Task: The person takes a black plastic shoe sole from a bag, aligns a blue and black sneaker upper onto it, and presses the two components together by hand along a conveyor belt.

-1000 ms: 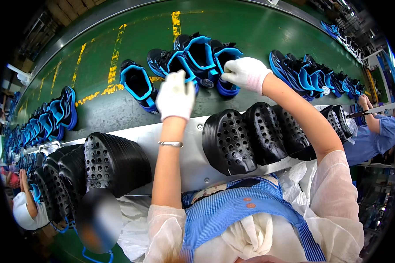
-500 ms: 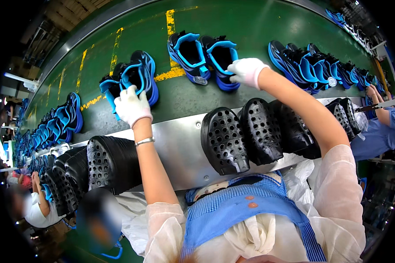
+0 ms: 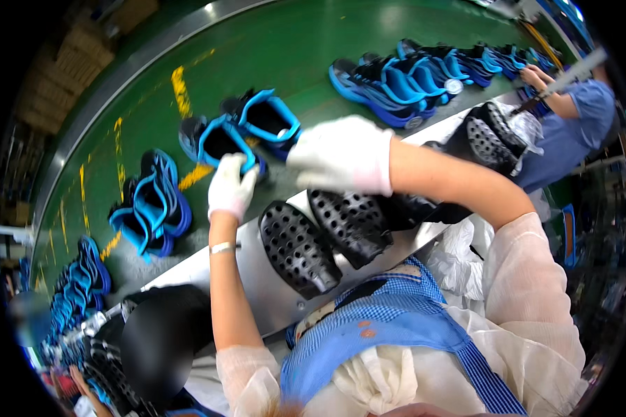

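Observation:
A pair of black-and-blue sneakers stands on the green surface in front of me. The left sneaker [image 3: 222,142] has my gloved left hand [image 3: 231,187] at its heel, thumb and fingers closed round the rear collar. Just right of the other sneaker [image 3: 266,119], and partly in front of its heel, my gloved right hand [image 3: 341,156] is smeared by motion. Its fingers do not show clearly, nor whether it touches that sneaker. Below both hands, a black shoe-shaped piece [image 3: 295,247] with round holes leans beside a similar black piece [image 3: 351,226] on the metal ledge.
Another sneaker pair [image 3: 153,201] stands at left, with a row of sneakers [image 3: 83,281] beyond it. More sneakers [image 3: 389,83] line up at right. A metal ledge [image 3: 250,306] runs before me. A co-worker in blue [image 3: 570,132] reaches in at far right.
The view has turned, shifting the scene. My left hand has left the left-hand pair and now grips the middle pair's left sneaker. My right hand has moved back from the other sneaker's heel.

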`<act>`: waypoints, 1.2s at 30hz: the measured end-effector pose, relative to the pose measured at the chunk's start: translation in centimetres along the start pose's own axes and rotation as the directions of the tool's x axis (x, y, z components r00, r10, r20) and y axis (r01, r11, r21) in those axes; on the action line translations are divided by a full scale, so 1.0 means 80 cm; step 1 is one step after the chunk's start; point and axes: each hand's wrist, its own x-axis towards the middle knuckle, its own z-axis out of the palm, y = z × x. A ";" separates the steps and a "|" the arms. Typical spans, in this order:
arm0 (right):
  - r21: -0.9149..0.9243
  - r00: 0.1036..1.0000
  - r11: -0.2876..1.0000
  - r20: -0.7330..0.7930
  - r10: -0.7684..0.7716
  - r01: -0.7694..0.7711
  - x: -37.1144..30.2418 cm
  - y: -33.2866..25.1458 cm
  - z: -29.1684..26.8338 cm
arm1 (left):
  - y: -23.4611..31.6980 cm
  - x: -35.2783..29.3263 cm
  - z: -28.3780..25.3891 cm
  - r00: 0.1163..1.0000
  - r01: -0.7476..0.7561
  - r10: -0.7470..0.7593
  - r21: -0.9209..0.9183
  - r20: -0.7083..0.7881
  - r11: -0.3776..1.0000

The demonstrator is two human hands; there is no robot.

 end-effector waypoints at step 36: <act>0.080 0.929 0.953 -0.260 -0.263 0.292 -0.130 -0.086 -0.021 | 0.088 -0.100 -0.068 0.919 0.208 -0.394 -0.842 -0.006 0.498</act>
